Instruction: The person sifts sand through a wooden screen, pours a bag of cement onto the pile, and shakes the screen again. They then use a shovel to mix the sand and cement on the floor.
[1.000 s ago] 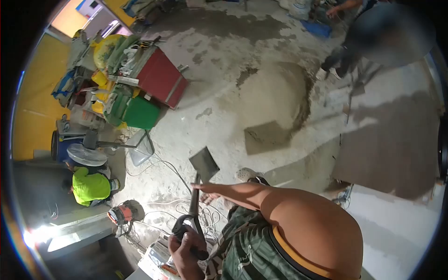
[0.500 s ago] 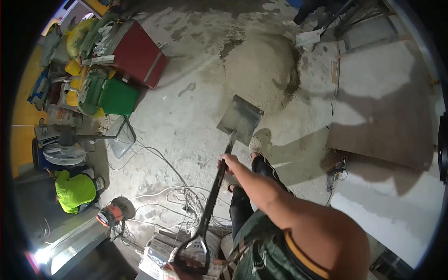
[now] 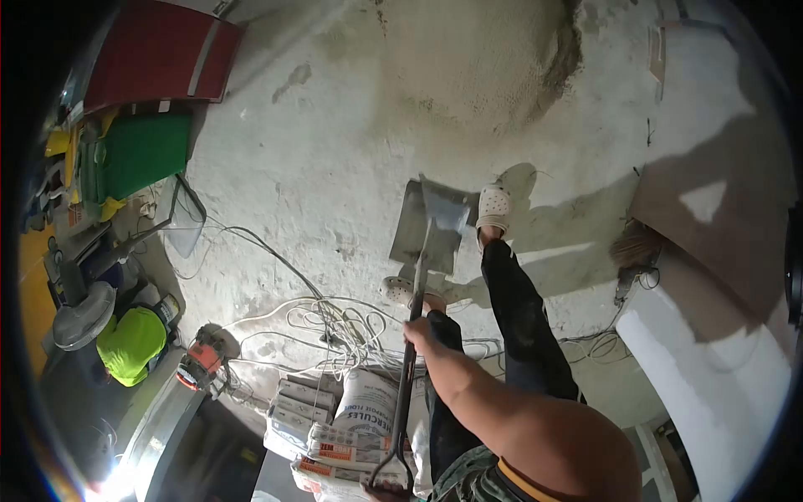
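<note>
A square-bladed shovel (image 3: 407,371) slants across the middle of the view, its blade (image 3: 406,234) low over or on the concrete floor between my feet. My right hand (image 3: 416,333) is wrapped round the dark shaft, partway up. At the bottom edge, my left hand (image 3: 383,490) grips the D-shaped handle; only part of it shows. Beyond the blade lies a heap of sandy grey material (image 3: 477,58), cut off by the top of the view.
Tangled white cables (image 3: 335,330) and stacked bags (image 3: 326,448) lie to my left. Farther left are a red-orange power tool (image 3: 199,364), a person in a bright yellow-green top (image 3: 131,345), a fan (image 3: 84,315), a green bin (image 3: 146,155) and a red box (image 3: 159,58). Boards (image 3: 711,209) lie right.
The view has tilted down and nearer my feet, so the heap sits higher. The shovel stands more upright in view, its blade drawn back from the heap toward my feet. Both hands keep their hold.
</note>
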Demonstrator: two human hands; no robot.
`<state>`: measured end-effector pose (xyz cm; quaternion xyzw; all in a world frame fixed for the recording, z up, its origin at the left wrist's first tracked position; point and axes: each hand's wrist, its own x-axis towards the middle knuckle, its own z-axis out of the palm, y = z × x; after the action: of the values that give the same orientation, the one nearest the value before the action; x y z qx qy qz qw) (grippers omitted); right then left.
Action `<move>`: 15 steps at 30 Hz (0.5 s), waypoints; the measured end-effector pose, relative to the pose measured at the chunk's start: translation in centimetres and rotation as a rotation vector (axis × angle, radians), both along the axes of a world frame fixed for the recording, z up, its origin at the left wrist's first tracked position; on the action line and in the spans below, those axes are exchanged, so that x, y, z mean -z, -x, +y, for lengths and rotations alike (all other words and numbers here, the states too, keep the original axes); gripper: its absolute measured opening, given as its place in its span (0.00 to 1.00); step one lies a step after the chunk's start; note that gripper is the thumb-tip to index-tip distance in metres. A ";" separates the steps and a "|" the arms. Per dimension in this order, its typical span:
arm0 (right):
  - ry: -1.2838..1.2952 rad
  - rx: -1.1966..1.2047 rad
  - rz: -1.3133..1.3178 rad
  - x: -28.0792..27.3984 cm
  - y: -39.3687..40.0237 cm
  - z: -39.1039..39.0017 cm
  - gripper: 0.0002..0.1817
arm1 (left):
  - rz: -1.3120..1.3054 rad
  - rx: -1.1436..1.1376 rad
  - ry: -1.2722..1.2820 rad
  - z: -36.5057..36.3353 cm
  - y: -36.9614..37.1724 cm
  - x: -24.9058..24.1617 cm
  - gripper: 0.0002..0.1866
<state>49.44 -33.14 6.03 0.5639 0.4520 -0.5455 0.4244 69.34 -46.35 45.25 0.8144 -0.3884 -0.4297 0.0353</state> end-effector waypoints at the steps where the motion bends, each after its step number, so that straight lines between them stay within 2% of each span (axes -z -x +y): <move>1: -0.091 -0.033 0.012 4.6 -0.3 0.0 0.13 | 0.015 0.012 -0.002 0.7 1.5 1.2 0.29; 2: -0.190 -0.068 0.032 9.4 0.3 0.7 0.15 | 0.028 0.010 -0.013 1.4 3.1 3.2 0.30; 3: -0.132 -0.191 0.061 5.4 7.8 5.8 0.14 | -0.060 -0.048 -0.001 3.9 8.7 4.8 0.31; 4: -0.304 -0.176 0.201 7.5 12.1 7.9 0.15 | 0.088 0.025 -0.099 5.5 12.7 6.8 0.31; 5: -0.186 0.127 0.154 9.5 16.1 11.5 0.17 | 0.145 0.054 -0.117 8.0 16.5 9.6 0.29; 6: -0.253 -0.157 0.236 15.9 19.4 14.9 0.16 | 0.037 0.102 -0.064 10.9 21.6 11.6 0.27; 7: -0.156 -0.010 0.152 11.1 27.3 19.9 0.12 | 0.188 0.120 -0.216 11.8 22.2 14.6 0.27; 8: -0.162 0.179 0.112 11.8 31.3 22.7 0.09 | 0.214 0.104 -0.214 14.0 24.4 15.8 0.26; 9: -0.136 0.174 0.111 10.4 33.3 24.7 0.08 | 0.242 0.081 -0.214 16.4 26.3 16.5 0.26; 11: -0.149 0.068 0.211 10.2 32.2 26.0 0.08 | 0.245 0.034 -0.208 18.5 25.0 16.2 0.26; 14: -0.224 -0.040 0.228 10.1 31.1 27.0 0.10 | 0.248 -0.015 -0.196 21.3 24.9 13.5 0.28; 15: -0.184 -0.049 0.172 6.3 32.5 27.8 0.11 | 0.221 -0.046 -0.188 22.2 25.7 12.0 0.29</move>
<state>16.96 -5.37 -0.25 0.5406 0.5484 -0.5376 0.3436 43.61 -24.14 33.21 0.7705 -0.3215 -0.5503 0.0114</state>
